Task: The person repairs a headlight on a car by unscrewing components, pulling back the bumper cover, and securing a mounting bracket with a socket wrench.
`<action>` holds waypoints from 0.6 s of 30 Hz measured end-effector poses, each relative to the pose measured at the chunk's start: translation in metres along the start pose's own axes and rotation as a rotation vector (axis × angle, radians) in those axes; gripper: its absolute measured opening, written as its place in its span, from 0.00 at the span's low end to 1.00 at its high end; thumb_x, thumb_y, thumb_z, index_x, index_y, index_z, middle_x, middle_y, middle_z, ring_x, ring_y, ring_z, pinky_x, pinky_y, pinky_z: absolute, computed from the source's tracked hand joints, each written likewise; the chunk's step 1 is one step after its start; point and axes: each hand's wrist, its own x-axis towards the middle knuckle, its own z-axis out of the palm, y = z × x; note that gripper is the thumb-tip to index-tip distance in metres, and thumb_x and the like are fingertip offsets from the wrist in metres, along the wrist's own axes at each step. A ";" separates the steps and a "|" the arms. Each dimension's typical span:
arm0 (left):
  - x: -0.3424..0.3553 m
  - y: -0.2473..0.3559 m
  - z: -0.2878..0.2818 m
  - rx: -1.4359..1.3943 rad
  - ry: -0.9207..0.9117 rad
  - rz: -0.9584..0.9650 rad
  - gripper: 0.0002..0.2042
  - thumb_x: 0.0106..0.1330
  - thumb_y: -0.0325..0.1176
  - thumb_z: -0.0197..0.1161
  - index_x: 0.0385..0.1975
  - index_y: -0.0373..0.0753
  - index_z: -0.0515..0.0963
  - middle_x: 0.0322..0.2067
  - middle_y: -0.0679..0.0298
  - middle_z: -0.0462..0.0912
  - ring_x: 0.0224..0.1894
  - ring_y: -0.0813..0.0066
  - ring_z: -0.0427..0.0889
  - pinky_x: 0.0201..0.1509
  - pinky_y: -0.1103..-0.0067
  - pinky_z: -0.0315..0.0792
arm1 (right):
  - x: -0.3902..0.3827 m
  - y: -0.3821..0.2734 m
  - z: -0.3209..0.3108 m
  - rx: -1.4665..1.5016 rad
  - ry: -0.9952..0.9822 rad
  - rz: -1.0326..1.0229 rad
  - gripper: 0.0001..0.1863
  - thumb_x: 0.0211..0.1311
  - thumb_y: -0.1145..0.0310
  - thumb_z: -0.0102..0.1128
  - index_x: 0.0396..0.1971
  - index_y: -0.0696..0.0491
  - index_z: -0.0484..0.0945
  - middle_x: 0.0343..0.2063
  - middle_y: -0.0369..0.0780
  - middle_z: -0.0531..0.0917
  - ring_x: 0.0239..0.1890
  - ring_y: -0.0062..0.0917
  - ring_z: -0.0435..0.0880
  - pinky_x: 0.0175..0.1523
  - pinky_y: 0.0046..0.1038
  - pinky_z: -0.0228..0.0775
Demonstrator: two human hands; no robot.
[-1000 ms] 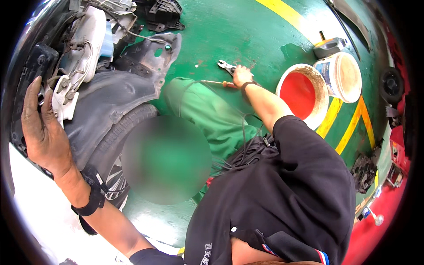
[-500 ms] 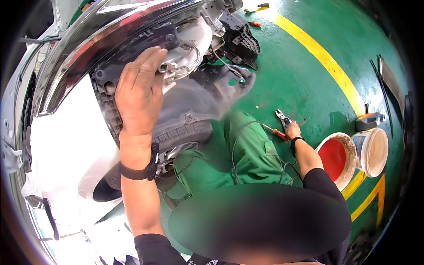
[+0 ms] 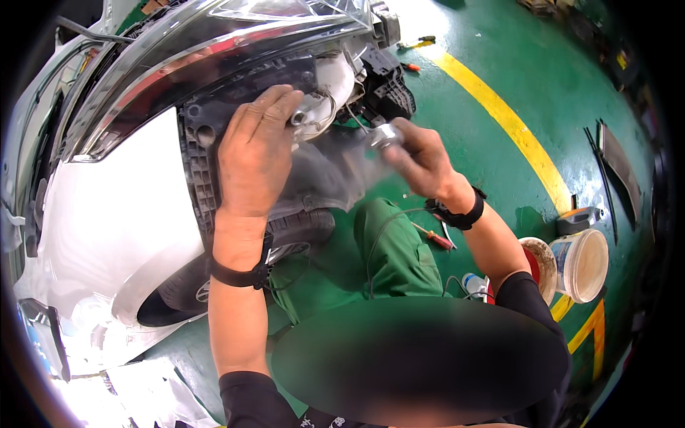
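My left hand (image 3: 255, 158) is raised beside the car's exposed front corner, under the headlight (image 3: 164, 78). Its fingers are bent and close together at a metal fitting (image 3: 300, 118) with thin lines, and what lies under them is hidden. To its right, my right hand (image 3: 422, 158) grips pliers (image 3: 385, 135), their shiny head toward the fitting and blurred by motion. The grey plastic wheel-arch liner (image 3: 321, 171) hangs below both hands, above the tyre (image 3: 303, 228).
A screwdriver with a red handle (image 3: 437, 239) lies on the green floor by my knee. Two buckets stand at the right, one whitish (image 3: 581, 264). A white fender (image 3: 121, 221) fills the left side. Dark plastic parts (image 3: 389, 85) sit ahead.
My right hand has picked the pliers up from the floor and brought them up and left, near my left hand. The left hand stays by the fitting. The view has shifted slightly.
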 end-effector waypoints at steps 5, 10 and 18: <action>0.000 -0.001 -0.006 -0.076 0.001 -0.024 0.22 0.50 0.14 0.63 0.46 0.40 0.82 0.46 0.61 0.84 0.45 0.62 0.83 0.49 0.71 0.78 | 0.051 -0.035 0.025 -0.298 -0.152 -0.319 0.20 0.66 0.54 0.63 0.29 0.58 0.76 0.15 0.42 0.73 0.15 0.31 0.72 0.23 0.29 0.64; -0.003 -0.003 -0.008 -0.092 0.018 -0.021 0.19 0.52 0.18 0.64 0.45 0.41 0.81 0.46 0.62 0.83 0.44 0.61 0.82 0.48 0.71 0.78 | 0.063 -0.037 0.033 -0.139 -0.072 -0.172 0.23 0.66 0.50 0.61 0.28 0.58 0.77 0.12 0.40 0.71 0.14 0.30 0.70 0.22 0.30 0.63; -0.006 -0.004 -0.005 -0.140 0.064 -0.045 0.21 0.49 0.16 0.64 0.45 0.41 0.81 0.45 0.63 0.83 0.43 0.62 0.82 0.46 0.71 0.79 | 0.077 -0.035 0.032 -0.188 -0.165 -0.222 0.25 0.67 0.48 0.60 0.24 0.58 0.75 0.11 0.41 0.70 0.13 0.31 0.68 0.21 0.30 0.61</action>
